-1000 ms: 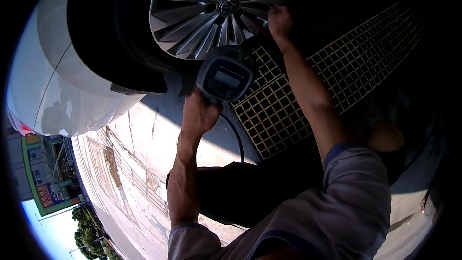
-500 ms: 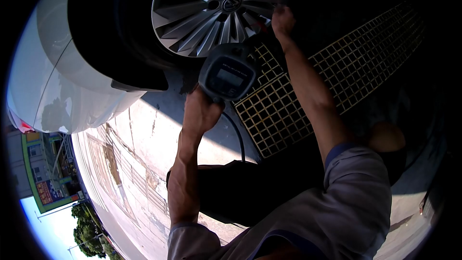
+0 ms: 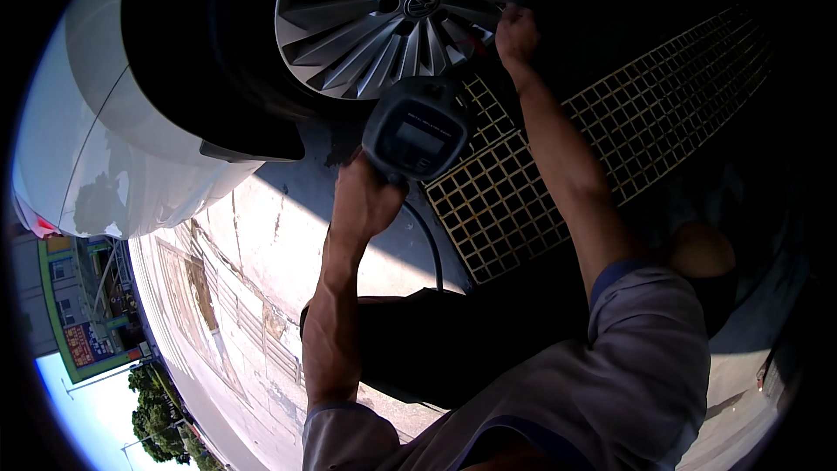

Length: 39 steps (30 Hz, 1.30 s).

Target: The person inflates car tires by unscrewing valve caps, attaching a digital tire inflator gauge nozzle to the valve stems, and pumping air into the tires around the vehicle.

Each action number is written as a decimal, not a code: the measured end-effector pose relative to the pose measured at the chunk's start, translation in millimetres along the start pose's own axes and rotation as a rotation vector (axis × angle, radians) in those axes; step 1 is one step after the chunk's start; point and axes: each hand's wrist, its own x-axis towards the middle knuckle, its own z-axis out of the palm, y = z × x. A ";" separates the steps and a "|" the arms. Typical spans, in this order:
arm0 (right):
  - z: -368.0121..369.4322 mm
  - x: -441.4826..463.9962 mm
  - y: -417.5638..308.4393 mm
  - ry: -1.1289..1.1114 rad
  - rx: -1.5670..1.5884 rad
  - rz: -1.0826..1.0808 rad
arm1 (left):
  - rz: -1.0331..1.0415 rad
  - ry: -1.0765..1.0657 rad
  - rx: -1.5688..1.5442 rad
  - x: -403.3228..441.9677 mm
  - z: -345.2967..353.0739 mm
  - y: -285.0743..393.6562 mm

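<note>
Concrete ground (image 3: 270, 253) spreads beneath everything, bright with sun on the left and cut by a slanting edge of shadow, with cracks and patches showing in the lit part. Beyond it, tipped sideways by the view, stand a green-edged building (image 3: 65, 296) and a leafy tree (image 3: 155, 410). White bodywork of a car (image 3: 131, 153) curves down the left side, its wheel arch lost in deep shade. Metal grating (image 3: 501, 209) runs diagonally across the ground to the right, partly behind the person's right arm. At the top is a silver multi-spoke wheel (image 3: 424, 2) with a round badge at its centre.

Below the wheel, held up in front of it, is a chunky black handheld gauge (image 3: 417, 133); its face tilts toward the person, and the reading on its grey screen (image 3: 423, 141) is too dim to make out. A dark hose (image 3: 432, 242) curves down from near its grip.

The left hand (image 3: 370, 199) wraps firmly around the gauge's handle, just under the display. The right hand (image 3: 518, 33) reaches to the wheel's outer edge with fingers bunched; whether they pinch anything cannot be told. Near them, a small red piece (image 3: 477, 45) shows dimly.
</note>
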 end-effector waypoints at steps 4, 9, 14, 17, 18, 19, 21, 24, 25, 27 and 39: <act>4.6 -6.9 3.7 0.053 0.127 -0.082 | -0.023 -0.008 0.017 1.2 1.4 -3.7; 10.3 11.2 7.9 -0.004 -0.042 0.007 | -0.020 0.000 -0.008 1.2 0.9 0.4; 0.4 -9.8 2.6 0.088 0.144 -0.124 | 0.011 0.001 -0.004 1.3 3.4 -4.1; 12.4 0.8 9.7 0.089 0.115 -0.157 | 0.007 0.027 -0.018 -0.2 2.5 -2.2; 16.8 7.2 13.9 0.062 0.056 -0.113 | -0.002 0.020 -0.005 -0.1 2.3 -1.9; 17.7 12.2 14.2 0.036 -0.002 -0.068 | -0.009 0.012 0.007 1.0 1.6 -1.4; 20.5 15.5 17.5 0.046 0.000 -0.030 | -0.007 0.001 0.012 1.9 0.4 1.7; 11.2 4.6 11.0 0.115 0.119 -0.078 | 0.015 -0.001 0.000 1.7 0.6 5.3; 10.1 2.7 10.8 0.114 0.117 -0.113 | 0.020 0.006 0.007 1.6 1.6 2.8; 8.7 1.0 9.5 0.092 0.095 -0.157 | 0.017 0.010 0.017 2.0 3.2 -1.6; 15.8 6.1 17.4 0.059 -0.005 -0.174 | 0.027 0.015 -0.013 1.9 3.4 -0.6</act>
